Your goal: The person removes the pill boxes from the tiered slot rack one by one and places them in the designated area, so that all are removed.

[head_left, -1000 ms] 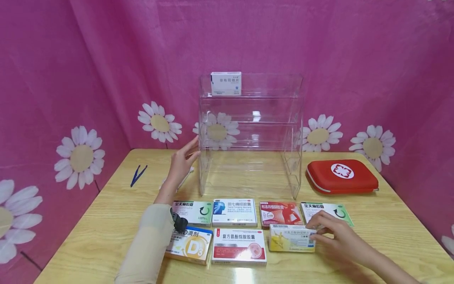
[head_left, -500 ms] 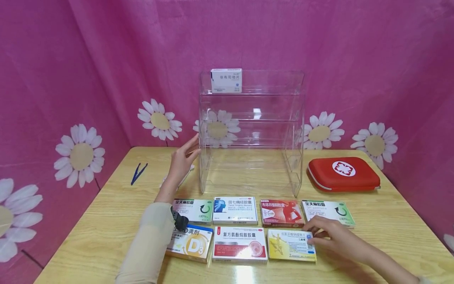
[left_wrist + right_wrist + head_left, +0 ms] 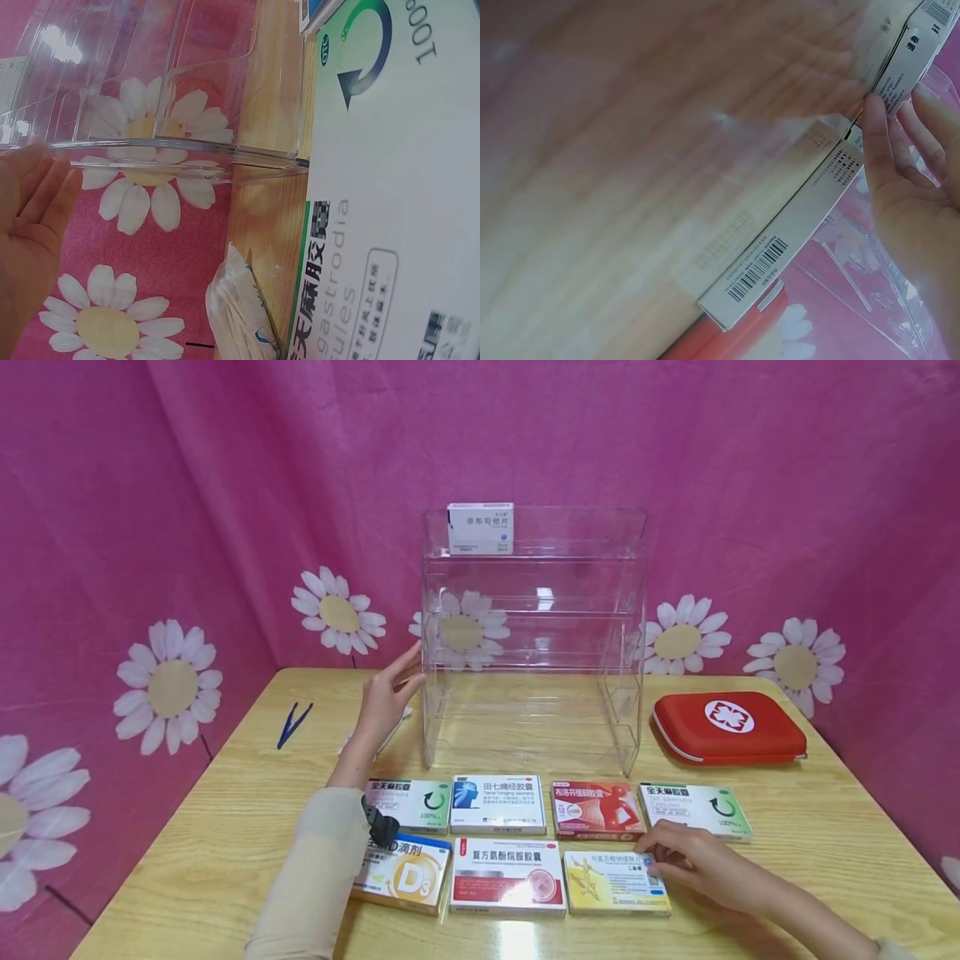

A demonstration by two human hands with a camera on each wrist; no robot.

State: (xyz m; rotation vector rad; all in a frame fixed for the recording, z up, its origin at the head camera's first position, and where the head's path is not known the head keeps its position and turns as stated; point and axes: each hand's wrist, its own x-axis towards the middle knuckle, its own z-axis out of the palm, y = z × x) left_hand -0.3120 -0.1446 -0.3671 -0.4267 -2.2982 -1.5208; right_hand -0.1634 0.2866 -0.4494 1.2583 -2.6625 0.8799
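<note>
My left hand (image 3: 385,697) rests its fingers against the left side of a clear acrylic display rack (image 3: 528,670). In the left wrist view those fingers (image 3: 52,191) lie fairly straight along the panel. On the front right of the table is a yellow-and-white medicine box (image 3: 617,882), lying flat. My right hand (image 3: 693,860) pinches its right end between thumb and fingers; in the right wrist view the thumb and a finger (image 3: 930,112) sit on either side of the box's end. A white medicine box (image 3: 481,529) stands on the rack's top tier, at the left.
Several other medicine boxes, among them a red-and-white one (image 3: 507,877) and a blue-and-white one (image 3: 498,805), lie in two rows before the rack. A red first-aid case (image 3: 729,727) lies at right, blue tweezers (image 3: 294,725) at left. A bag of cotton swabs (image 3: 240,307) is beside the rack.
The yellow-and-white box, tilted up in my right hand a second ago, has come down flat, level with the front row. My left hand stays at the rack.
</note>
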